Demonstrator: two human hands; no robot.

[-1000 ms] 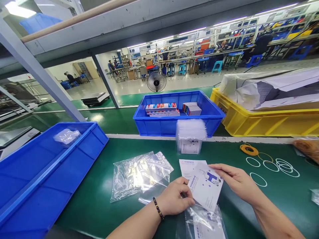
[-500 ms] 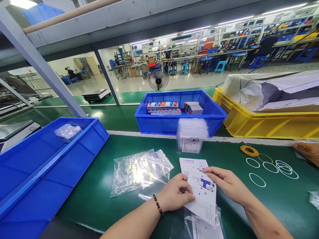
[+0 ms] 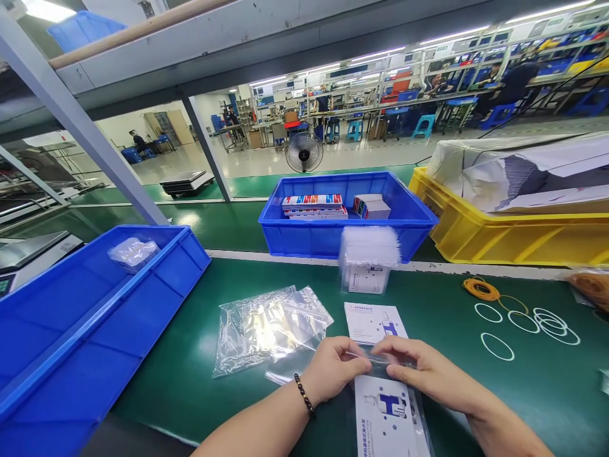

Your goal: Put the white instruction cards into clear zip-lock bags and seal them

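My left hand [image 3: 339,367] pinches the upper left edge of a clear plastic bag [image 3: 422,424]. On the opposite side of the bag's mouth, my right hand [image 3: 423,369] has its thumb and fingers closed on the film. A white printed leaflet [image 3: 384,422] with a purple figure lies inside the bag, its lower end cut off by the frame. Just beyond my fingers, another white leaflet [image 3: 372,318] rests on the green table. Behind it stands a stack of bagged leaflets [image 3: 369,257]. Loose clear bags [image 3: 259,333] lie flat left of my hands.
A blue bin [image 3: 347,238] with printed boxes sits at the back. To its right is a yellow bin [image 3: 523,238] holding wrapped material. Another blue bin [image 3: 143,311] stands at left. White rings [image 3: 497,346] and yellow bands [image 3: 480,289] lie at right. A shelf beam [image 3: 285,38] crosses overhead.
The leaflet both hands were holding now lies lower, within the clear bag. My hands have come closer together and grip the bag's mouth.
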